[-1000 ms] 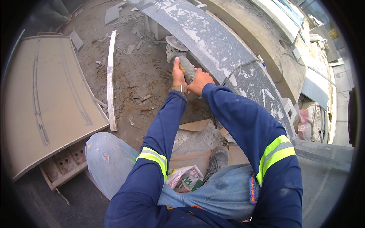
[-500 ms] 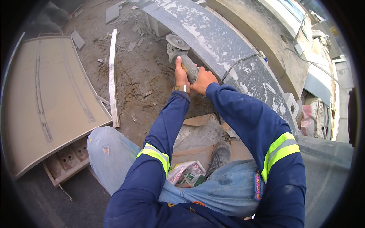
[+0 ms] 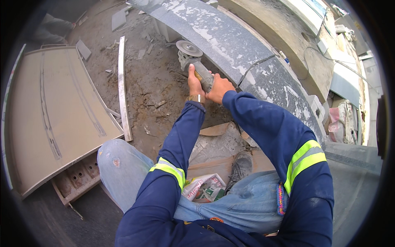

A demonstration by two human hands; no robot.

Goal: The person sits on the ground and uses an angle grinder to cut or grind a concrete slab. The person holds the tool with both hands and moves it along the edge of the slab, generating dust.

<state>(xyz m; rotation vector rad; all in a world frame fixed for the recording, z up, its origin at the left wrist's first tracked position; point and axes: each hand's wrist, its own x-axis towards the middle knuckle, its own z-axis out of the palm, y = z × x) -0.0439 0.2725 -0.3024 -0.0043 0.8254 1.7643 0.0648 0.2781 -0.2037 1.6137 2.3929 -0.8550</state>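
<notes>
The angle grinder is just beside the speckled stone slab, its body grasped by the left hand, its rear by the right hand. It looks rigid, head-heavy, dust-slick; 2 hands suit the casing, clear of the probably brittle disc.

Head-worn fisheye, looking down, fairly near the hands

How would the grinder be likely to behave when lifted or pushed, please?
The grinder probably feels nose-heavy, since its disc sits out beyond the left hand and right hand. It looks thick and solid, so it should stay stiff when pushed. Its surface looks dusty, so it might feel slightly slippery.
</notes>
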